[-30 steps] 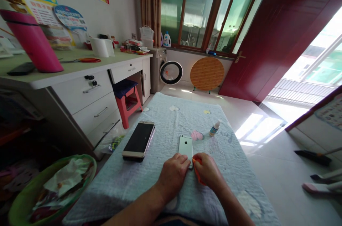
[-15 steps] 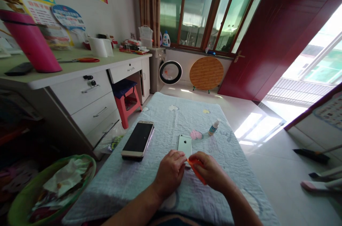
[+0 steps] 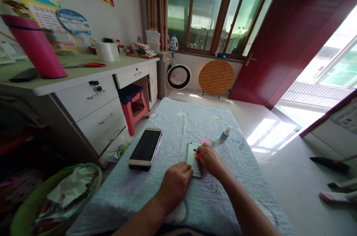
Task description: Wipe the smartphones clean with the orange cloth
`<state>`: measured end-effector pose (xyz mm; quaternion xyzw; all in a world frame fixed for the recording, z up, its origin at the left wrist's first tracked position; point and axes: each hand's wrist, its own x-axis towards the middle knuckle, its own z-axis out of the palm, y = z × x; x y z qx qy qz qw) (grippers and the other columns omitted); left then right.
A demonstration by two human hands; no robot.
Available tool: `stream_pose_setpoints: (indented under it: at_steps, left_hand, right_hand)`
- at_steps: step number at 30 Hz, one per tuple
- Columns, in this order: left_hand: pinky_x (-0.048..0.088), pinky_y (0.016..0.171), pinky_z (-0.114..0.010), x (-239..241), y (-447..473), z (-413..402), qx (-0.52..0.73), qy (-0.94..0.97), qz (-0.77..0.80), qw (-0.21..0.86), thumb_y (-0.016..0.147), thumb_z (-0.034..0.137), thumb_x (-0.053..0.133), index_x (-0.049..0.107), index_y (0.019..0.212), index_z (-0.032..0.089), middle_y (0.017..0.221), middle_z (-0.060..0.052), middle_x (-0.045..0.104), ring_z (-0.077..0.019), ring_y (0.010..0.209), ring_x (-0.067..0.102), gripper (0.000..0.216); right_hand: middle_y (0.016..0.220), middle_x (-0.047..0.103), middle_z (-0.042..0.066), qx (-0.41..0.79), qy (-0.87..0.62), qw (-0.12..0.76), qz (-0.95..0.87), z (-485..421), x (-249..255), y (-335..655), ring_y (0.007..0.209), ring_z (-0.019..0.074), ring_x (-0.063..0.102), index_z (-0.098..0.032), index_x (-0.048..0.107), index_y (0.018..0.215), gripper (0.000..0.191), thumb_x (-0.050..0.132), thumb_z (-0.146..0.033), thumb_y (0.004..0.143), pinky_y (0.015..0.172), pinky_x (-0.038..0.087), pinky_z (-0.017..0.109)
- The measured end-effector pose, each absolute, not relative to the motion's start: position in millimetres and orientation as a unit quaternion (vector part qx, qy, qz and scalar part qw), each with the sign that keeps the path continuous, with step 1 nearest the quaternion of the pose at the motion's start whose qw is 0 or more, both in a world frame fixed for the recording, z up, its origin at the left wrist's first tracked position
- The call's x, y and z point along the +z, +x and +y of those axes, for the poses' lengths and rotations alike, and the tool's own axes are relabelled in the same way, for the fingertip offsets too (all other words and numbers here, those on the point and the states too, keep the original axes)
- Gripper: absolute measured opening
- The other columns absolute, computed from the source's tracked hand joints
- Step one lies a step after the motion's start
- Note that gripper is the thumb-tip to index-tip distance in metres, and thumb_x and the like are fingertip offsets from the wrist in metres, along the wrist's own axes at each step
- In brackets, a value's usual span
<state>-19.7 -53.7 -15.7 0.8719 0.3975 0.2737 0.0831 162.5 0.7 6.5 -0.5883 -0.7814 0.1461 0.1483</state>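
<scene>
A silver phone [image 3: 191, 158] lies back side up on the cloth-covered table, its apple mark partly beside my fingers. My left hand [image 3: 177, 177] has its fingers together at the phone's lower left edge, holding it against the table. Over the upper right part of the phone, my right hand [image 3: 208, 158] pinches an orange cloth [image 3: 197, 154], pressed to the back. Most of the cloth is hidden in that hand. A small spray bottle [image 3: 224, 134] with a white cap stands to the right. Left of my hands lies a larger gold-framed phone [image 3: 146, 147], dark screen up.
A light blue patterned cloth [image 3: 170, 117] covers the table. A green waste basket [image 3: 98, 180] with crumpled paper stands at lower left. Along the left wall runs a desk [image 3: 103, 67] holding a pink flask [image 3: 39, 48]. A red stool [image 3: 136, 107] is beside it.
My right hand has moved up along the phone with the orange cloth, which is more bunched in the fingers. My left hand has shifted slightly down and stays at the phone's left edge.
</scene>
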Motion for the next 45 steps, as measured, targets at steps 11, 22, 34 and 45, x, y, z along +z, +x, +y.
stream_pose_setpoints:
  at_steps: [11, 22, 34, 45]
  left_hand:
    - [0.051, 0.08, -0.027, -22, -23, -51, 0.278, 0.876, 0.385, 0.086, 0.094, 0.01, 0.046, 0.067, 0.088, 0.02, 0.087, -0.003, 0.065, -0.0177, 0.085, 0.062, 0.024]
    - [0.051, 0.083, -0.032, -22, -26, -53, 0.296, 0.819, 0.464, 0.163, 0.085, 0.008, 0.05, 0.06, 0.099, 0.021, 0.098, -0.003, 0.063, -0.0201, 0.091, 0.062, 0.02]
    - [0.033, 0.112, -0.051, -38, -32, -41, 0.3, 0.845, 0.401, 0.189, 0.082, 0.011, 0.048, 0.036, 0.143, 0.016, 0.14, -0.013, 0.052, -0.0246, 0.131, 0.045, 0.063]
    - [0.031, 0.113, -0.05, -17, -31, -41, 0.242, 0.84, 0.424, 0.235, 0.075, 0.005, 0.046, 0.066, 0.118, 0.022, 0.135, -0.005, 0.059, -0.0229, 0.129, 0.049, 0.05]
  right_hand:
    - [0.09, 0.063, 0.005, 0.099, -0.622, 0.163, -0.759, 42, 0, 146, 0.086, 0.0157, 0.058, -0.02, 0.073, 0.087, 0.022, 0.052, -0.015, 0.086, 0.076, 0.037, 0.024]
    - [0.086, 0.06, 0.003, 0.171, -0.533, 0.212, -0.801, 9, -2, 136, 0.082, 0.0129, 0.057, -0.018, 0.073, 0.082, 0.024, 0.052, -0.009, 0.086, 0.077, 0.042, 0.022]
    - [0.09, 0.063, 0.002, 0.246, -0.439, 0.21, -0.838, -38, 9, 140, 0.086, 0.0127, 0.057, -0.02, 0.073, 0.079, 0.024, 0.053, -0.01, 0.087, 0.08, 0.042, 0.023]
    - [0.084, 0.06, 0.002, 0.243, -0.526, 0.15, -0.801, -53, 20, 172, 0.082, 0.0143, 0.056, -0.021, 0.071, 0.074, 0.022, 0.054, -0.013, 0.085, 0.075, 0.039, 0.024]
